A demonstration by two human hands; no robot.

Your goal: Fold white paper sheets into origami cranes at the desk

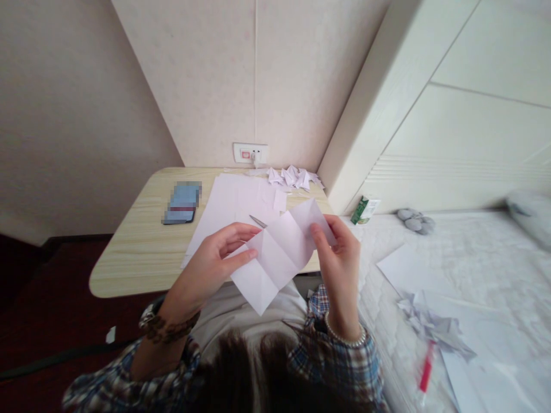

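A creased strip of white paper (pixel 282 249) slants between my two hands, over the near edge of the table. Its folds run across it in several panels. My left hand (pixel 224 252) grips the left end, thumb on top and fingers behind. At the upper right end, my right hand (pixel 338 246) pinches the paper between thumb and fingers. The pointed metal tip of a tool, probably scissors (pixel 257 221), shows just beyond the strip; the rest is hidden. Under it lie white paper sheets (pixel 232 198) on the table.
On the wooden table (pixel 129 246) lie a phone (pixel 183 203) and several folded paper pieces (pixel 293 176) near the wall socket (pixel 250 153). The bed (pixel 379 275) at right holds more folded paper (pixel 434 327), loose sheets, a red pen-like object (pixel 426 367) and a small green-and-white carton (pixel 364 210).
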